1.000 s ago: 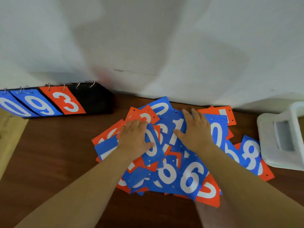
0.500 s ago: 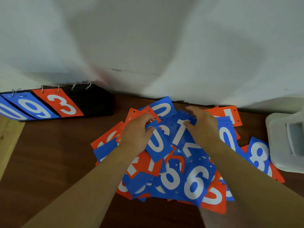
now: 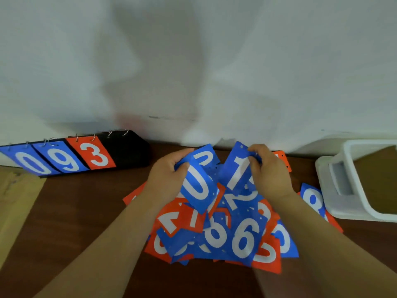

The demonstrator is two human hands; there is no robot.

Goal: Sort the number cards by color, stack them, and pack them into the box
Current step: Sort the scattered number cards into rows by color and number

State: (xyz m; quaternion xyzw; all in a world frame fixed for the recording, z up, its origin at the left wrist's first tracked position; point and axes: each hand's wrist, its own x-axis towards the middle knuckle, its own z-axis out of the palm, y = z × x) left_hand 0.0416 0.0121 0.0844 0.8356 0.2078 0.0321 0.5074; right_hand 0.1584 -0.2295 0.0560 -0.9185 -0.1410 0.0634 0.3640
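Observation:
A heap of blue and orange number cards [image 3: 217,231] lies on the brown table in front of me. My left hand [image 3: 166,177] grips a blue 0 card [image 3: 198,189] by its upper left corner, lifted off the heap. A blue 1 card [image 3: 237,171] is pinched by my right hand [image 3: 268,173] at its top edge and tilted up. More blue cards, a 6 [image 3: 245,238] and an 8 [image 3: 312,201], lie flat lower down. The white box [image 3: 348,188] stands at the right, open.
A black flip scoreboard [image 3: 126,150] with blue 0, blue 9 and orange 3 cards on rings leans at the back left against the white wall. A light wooden board [image 3: 15,201] lies at the left edge.
Both hands went from pressing flat on the heap to curling round one blue card each and lifting them. The view has shifted slightly to the right.

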